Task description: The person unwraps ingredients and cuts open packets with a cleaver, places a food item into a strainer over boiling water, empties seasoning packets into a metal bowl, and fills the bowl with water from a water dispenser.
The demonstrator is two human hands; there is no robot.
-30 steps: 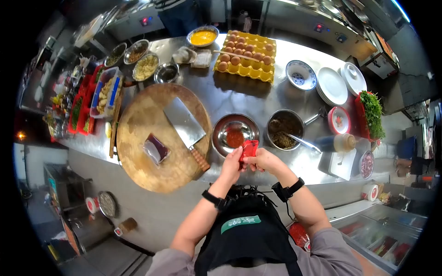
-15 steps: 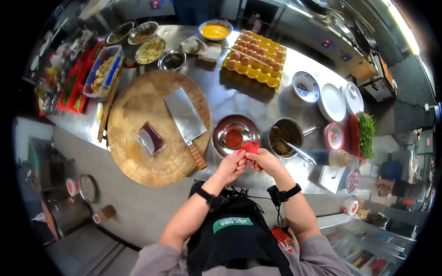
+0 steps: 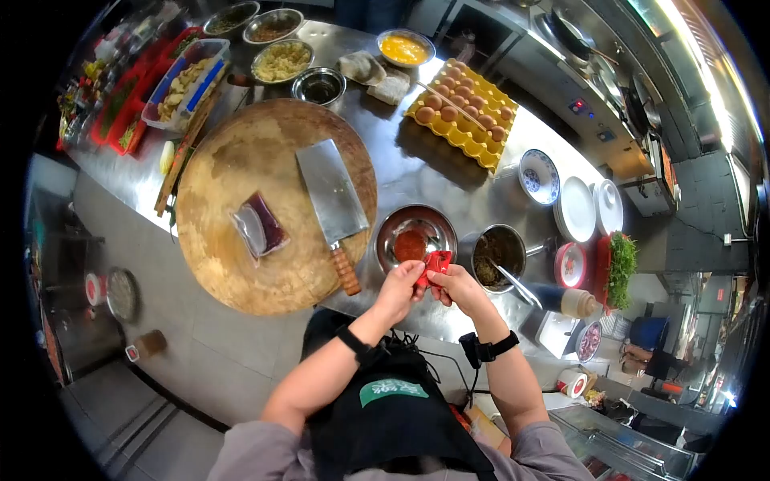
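A small red packet (image 3: 435, 263) is pinched between my left hand (image 3: 399, 290) and my right hand (image 3: 459, 286), fingers closed on it from both sides. Just beyond it sits a steel bowl (image 3: 446, 223) with red sauce or paste (image 3: 410, 245) at its bottom. To the right of my right hand stands a steel pot (image 3: 513, 236) of dark contents, with a metal spoon (image 3: 518, 286) leaning out. Left of my hands, a cleaver (image 3: 333, 192) lies on a round wooden chopping block (image 3: 233, 168), beside a clear bag of dark red liquid (image 3: 263, 224).
A yellow egg tray (image 3: 482, 148) and a bowl of beaten egg (image 3: 404, 50) are at the back. White plates (image 3: 575, 210), a patterned bowl (image 3: 539, 177), a squeeze bottle (image 3: 571, 301) and greens (image 3: 622, 268) stand right. Several ingredient bowls and a lidless tub (image 3: 172, 100) fill the far left.
The camera view has shifted a little. The red packet is turned more upright and shows more of itself above my fingers; both hands still pinch it near the bowl.
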